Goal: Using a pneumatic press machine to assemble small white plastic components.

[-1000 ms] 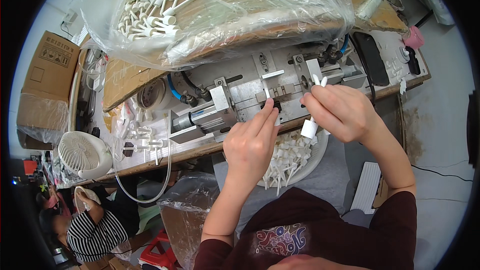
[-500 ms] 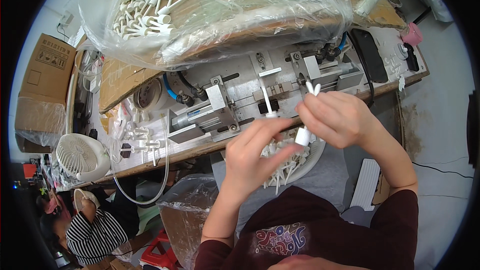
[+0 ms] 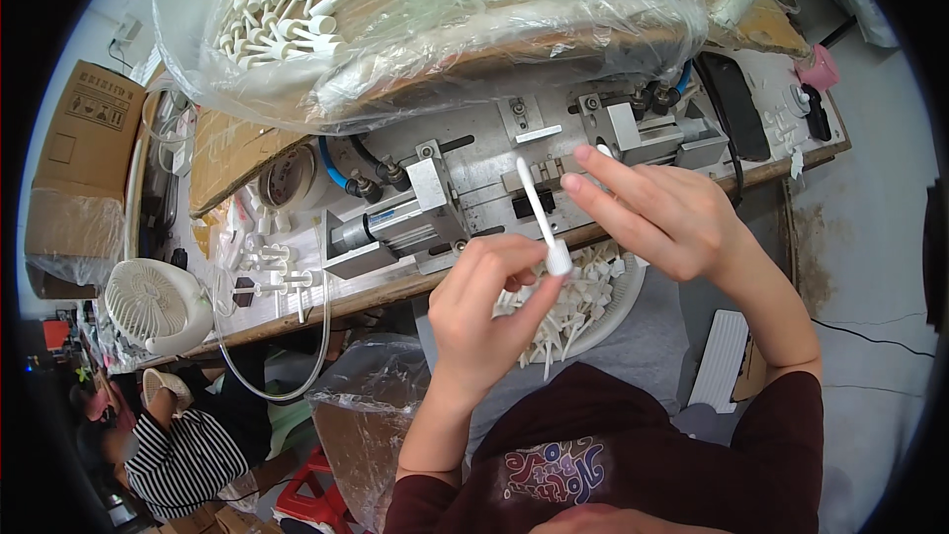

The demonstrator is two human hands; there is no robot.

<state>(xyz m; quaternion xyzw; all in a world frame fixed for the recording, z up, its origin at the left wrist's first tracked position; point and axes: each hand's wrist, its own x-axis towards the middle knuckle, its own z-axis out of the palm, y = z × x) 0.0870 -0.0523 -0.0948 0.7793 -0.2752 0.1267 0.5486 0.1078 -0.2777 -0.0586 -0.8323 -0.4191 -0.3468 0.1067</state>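
My left hand (image 3: 484,302) pinches a white ribbed cap with a long stem (image 3: 539,203) between thumb and fingers. Its stem points up and away, over the front of the metal fixture (image 3: 534,176). To the right, my right hand (image 3: 662,213) has its index and middle fingers stretched toward that stem, apart from it. A white rounded tip (image 3: 604,151) shows past those fingers, seemingly of another such piece held in the hand; the rest is hidden. Under both hands, a white round basket (image 3: 630,302) on my lap holds many similar white pieces.
Pneumatic cylinders (image 3: 395,222) flank the fixture. Behind it lies a clear plastic bag (image 3: 494,40) of white stemmed caps on cardboard. A white fan (image 3: 158,307) and loose white parts (image 3: 282,272) are at left; a black phone-like slab (image 3: 732,104) is at right. Another person (image 3: 198,455) sits at lower left.
My left hand has closed on a stemmed cap and tilted it up. The right hand's index and middle fingers have straightened; the two tips and cap seen there are mostly hidden now.
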